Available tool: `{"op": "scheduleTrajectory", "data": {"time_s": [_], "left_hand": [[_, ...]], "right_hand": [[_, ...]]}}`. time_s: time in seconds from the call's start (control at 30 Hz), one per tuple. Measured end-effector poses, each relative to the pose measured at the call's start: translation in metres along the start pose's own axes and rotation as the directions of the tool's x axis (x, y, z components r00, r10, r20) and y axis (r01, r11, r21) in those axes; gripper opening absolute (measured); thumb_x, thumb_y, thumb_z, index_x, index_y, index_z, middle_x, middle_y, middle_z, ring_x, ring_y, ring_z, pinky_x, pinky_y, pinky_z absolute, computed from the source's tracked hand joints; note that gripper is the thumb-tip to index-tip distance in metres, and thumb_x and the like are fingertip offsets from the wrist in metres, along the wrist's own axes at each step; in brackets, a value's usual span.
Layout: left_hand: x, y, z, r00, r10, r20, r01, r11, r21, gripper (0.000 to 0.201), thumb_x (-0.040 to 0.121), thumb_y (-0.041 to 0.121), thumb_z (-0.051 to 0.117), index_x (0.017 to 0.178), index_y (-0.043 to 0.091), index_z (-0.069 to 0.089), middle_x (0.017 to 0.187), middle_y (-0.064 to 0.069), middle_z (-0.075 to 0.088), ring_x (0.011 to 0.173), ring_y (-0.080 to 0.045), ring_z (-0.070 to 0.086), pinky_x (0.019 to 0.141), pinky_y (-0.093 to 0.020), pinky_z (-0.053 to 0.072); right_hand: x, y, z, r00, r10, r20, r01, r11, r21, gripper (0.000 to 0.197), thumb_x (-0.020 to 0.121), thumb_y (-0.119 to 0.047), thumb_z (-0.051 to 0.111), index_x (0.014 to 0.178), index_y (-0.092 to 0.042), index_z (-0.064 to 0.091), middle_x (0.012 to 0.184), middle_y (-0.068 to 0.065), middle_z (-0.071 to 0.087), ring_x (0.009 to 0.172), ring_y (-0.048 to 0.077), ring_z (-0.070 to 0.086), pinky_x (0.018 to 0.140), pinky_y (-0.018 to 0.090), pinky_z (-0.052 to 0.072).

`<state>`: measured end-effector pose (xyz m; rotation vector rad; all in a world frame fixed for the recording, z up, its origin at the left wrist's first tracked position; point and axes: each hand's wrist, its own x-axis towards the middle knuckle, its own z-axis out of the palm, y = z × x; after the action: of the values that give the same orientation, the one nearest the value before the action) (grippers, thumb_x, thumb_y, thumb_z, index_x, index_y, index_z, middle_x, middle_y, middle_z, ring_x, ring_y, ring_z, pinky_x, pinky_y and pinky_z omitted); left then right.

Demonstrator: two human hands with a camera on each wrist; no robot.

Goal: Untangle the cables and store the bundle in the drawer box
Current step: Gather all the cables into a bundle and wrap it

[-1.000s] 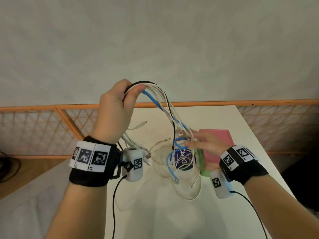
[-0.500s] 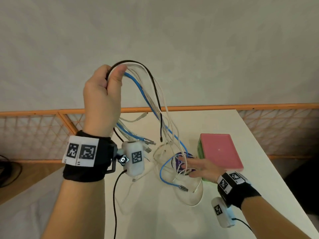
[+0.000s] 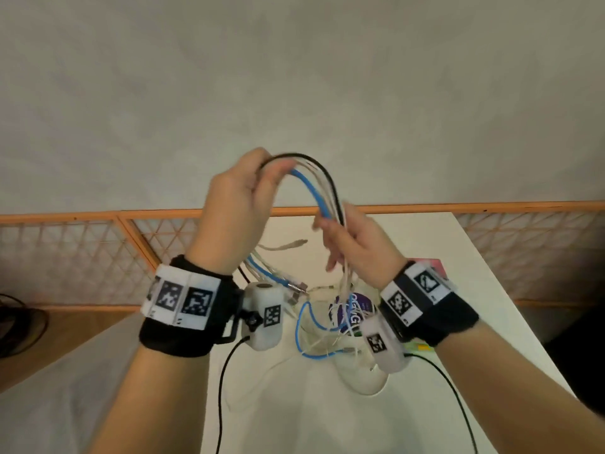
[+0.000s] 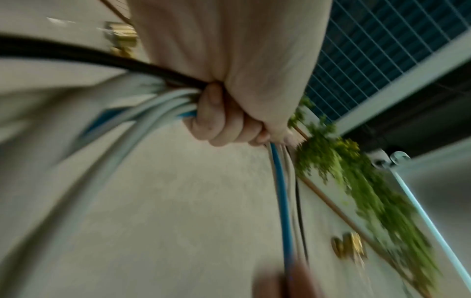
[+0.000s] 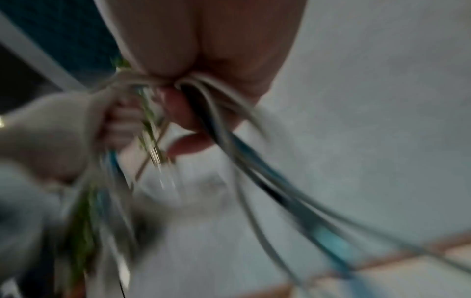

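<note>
**Both hands on the cables, ends trailing onto the table**

Your left hand (image 3: 234, 204) is fisted round the top of the cable bundle (image 3: 322, 191), holding it up over the table (image 3: 491, 290). Your right hand (image 3: 357, 244) has its fingers curled round the strands just below, on the far side of the arch. The blue cable (image 3: 307, 191), the black cable (image 3: 330, 178) and several white ones run through both grips; their loose ends lie looped on the white plate (image 3: 363, 381).

To comb the strands well, I'd keep the left fist firm and let the right hand slide down loosely, stopping wherever a loop catches instead of pulling through it.

The pink-topped drawer box (image 3: 437, 265) sits just behind your right wrist, mostly hidden, near the table's right edge. Open room lies on the bare surface toward you; mind the plugs dragging the plate.
</note>
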<state>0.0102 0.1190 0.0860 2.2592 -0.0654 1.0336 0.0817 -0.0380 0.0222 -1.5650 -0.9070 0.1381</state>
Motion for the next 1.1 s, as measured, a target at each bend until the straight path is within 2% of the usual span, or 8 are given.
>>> {"op": "scheduleTrajectory", "data": {"time_s": [0.27, 0.43, 0.53, 0.63, 0.7, 0.8, 0.87, 1.1], "left_hand": [[-0.040, -0.045, 0.000, 0.937, -0.320, -0.140, 0.296, 0.941, -0.166, 0.043, 0.098, 0.042, 0.045, 0.079, 0.004, 0.050, 0.061, 0.000, 0.036, 0.056, -0.014, 0.033, 0.054, -0.032, 0.030], [-0.062, -0.062, 0.014, 0.914, -0.368, 0.171, 0.400, 0.890, -0.222, 0.037, 0.102, 0.036, 0.038, 0.077, 0.012, 0.052, 0.060, 0.007, 0.042, 0.055, -0.009, 0.041, 0.057, -0.029, 0.037], [-0.064, -0.071, 0.012, 0.867, -0.314, 0.386, 0.354, 0.935, -0.034, 0.026, 0.097, 0.040, 0.045, 0.117, 0.026, 0.055, 0.106, 0.011, 0.065, 0.105, -0.003, 0.059, 0.090, -0.026, 0.042], [-0.050, -0.040, 0.005, 0.941, -0.186, 0.283, 0.219, 0.972, -0.088, 0.095, 0.083, 0.049, 0.066, 0.152, 0.030, 0.004, 0.153, 0.009, 0.027, 0.142, 0.002, 0.022, 0.111, -0.014, 0.019], [-0.033, -0.007, 0.005, 0.967, 0.006, 0.256, 0.021, 0.994, -0.106, 0.098, 0.082, 0.046, 0.069, 0.152, 0.028, 0.005, 0.149, 0.007, 0.034, 0.139, 0.004, 0.026, 0.109, -0.008, 0.018], [-0.011, 0.021, 0.017, 0.871, 0.002, 0.492, 0.035, 0.997, -0.067, 0.074, 0.079, 0.049, 0.066, 0.143, 0.029, 0.033, 0.101, 0.017, 0.064, 0.100, 0.003, 0.059, 0.086, -0.008, 0.038], [-0.001, 0.018, 0.024, 0.848, -0.043, 0.528, 0.024, 0.999, 0.042, 0.051, 0.075, 0.058, 0.058, 0.106, 0.018, 0.057, 0.069, 0.012, 0.056, 0.066, -0.008, 0.055, 0.061, -0.020, 0.038], [-0.005, 0.010, 0.036, 0.842, 0.044, 0.538, -0.060, 0.998, 0.012, 0.028, 0.087, 0.047, 0.059, 0.069, 0.027, 0.050, 0.054, 0.012, 0.050, 0.053, -0.002, 0.048, 0.052, -0.016, 0.034]], "right_hand": [[-0.027, 0.040, -0.030, 0.959, 0.163, 0.230, -0.151, 0.986, -0.071, 0.022, 0.100, -0.017, 0.035, 0.085, -0.012, 0.051, 0.065, 0.000, 0.039, 0.056, 0.012, 0.047, 0.065, 0.033, 0.051], [-0.015, 0.009, -0.048, 0.977, 0.198, 0.074, -0.201, 0.979, 0.031, 0.031, 0.102, -0.018, 0.029, 0.077, -0.017, 0.048, 0.055, -0.007, 0.029, 0.045, 0.006, 0.021, 0.039, 0.018, 0.021], [-0.001, -0.017, -0.059, 0.987, 0.116, 0.108, -0.101, 0.986, -0.136, 0.029, 0.102, -0.019, 0.031, 0.078, -0.015, 0.047, 0.056, -0.004, 0.029, 0.043, 0.006, 0.024, 0.039, 0.019, 0.023], [0.012, -0.035, -0.058, 0.976, 0.009, 0.219, 0.087, 0.903, -0.421, 0.025, 0.099, -0.024, 0.035, 0.079, -0.017, 0.048, 0.056, -0.010, 0.035, 0.046, 0.007, 0.036, 0.047, 0.012, 0.031], [0.018, -0.044, -0.049, 0.952, -0.004, 0.307, 0.174, 0.831, -0.529, 0.023, 0.096, -0.030, 0.035, 0.079, -0.021, 0.047, 0.058, -0.009, 0.040, 0.052, 0.006, 0.041, 0.052, 0.014, 0.033], [0.024, -0.048, -0.040, 0.923, 0.020, 0.384, 0.221, 0.791, -0.571, 0.013, 0.095, -0.020, 0.043, 0.091, -0.023, 0.055, 0.074, -0.003, 0.060, 0.066, 0.008, 0.055, 0.062, 0.025, 0.041], [0.024, -0.047, -0.042, 0.929, 0.039, 0.369, 0.176, 0.829, -0.531, 0.019, 0.096, -0.017, 0.045, 0.105, -0.014, 0.062, 0.082, 0.003, 0.067, 0.073, 0.017, 0.060, 0.068, 0.031, 0.046], [0.006, -0.030, -0.057, 0.890, 0.173, 0.421, -0.154, 0.985, -0.078, 0.030, 0.093, -0.027, 0.046, 0.092, -0.001, 0.062, 0.053, 0.005, 0.046, 0.052, 0.019, 0.059, 0.065, 0.042, 0.042]]}}
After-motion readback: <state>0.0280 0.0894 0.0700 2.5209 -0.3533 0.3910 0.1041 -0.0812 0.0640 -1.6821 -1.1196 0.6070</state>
